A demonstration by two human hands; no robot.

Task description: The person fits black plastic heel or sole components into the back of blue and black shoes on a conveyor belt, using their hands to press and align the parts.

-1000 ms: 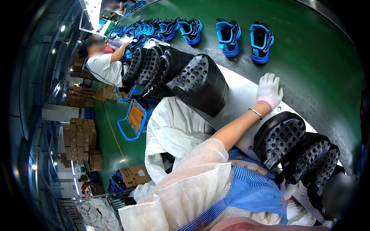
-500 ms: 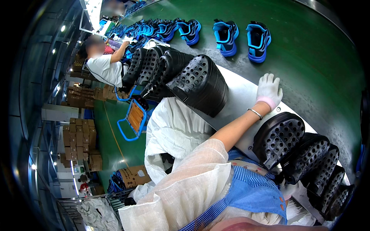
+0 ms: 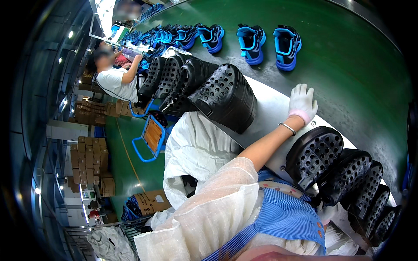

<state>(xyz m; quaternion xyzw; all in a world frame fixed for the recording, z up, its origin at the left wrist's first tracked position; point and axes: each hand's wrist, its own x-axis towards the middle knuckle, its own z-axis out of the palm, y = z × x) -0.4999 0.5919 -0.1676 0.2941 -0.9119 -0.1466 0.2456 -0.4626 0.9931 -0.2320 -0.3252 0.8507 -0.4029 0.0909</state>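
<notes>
My left hand (image 3: 301, 103), in a white glove with a pink cuff, rests with fingers stretched out at the far edge of a pale metal ledge (image 3: 271, 108), beside a green surface. It holds nothing. Left of it on the ledge is a thick nested stack of black sole-shaped pieces with round holes (image 3: 228, 98). To its lower right are more black perforated stacks (image 3: 317, 152). My right hand (image 3: 329, 212), also white-gloved, shows only partly, low beside those stacks; its fingers are hidden. Beyond my left hand, a blue-and-black shoe (image 3: 287, 48) stands on the green surface.
More blue-and-black shoes (image 3: 251, 45) line the green surface (image 3: 344, 65) toward the far left. A person in a white shirt (image 3: 116, 80) sits there. Below the ledge are a white sack (image 3: 196, 148), a blue-framed wooden stool (image 3: 152, 135) and cartons (image 3: 89, 158).
The shoes on the green surface have shifted slightly left. The seated person's arms and head have moved a little. My left hand has stayed nearly in place.
</notes>
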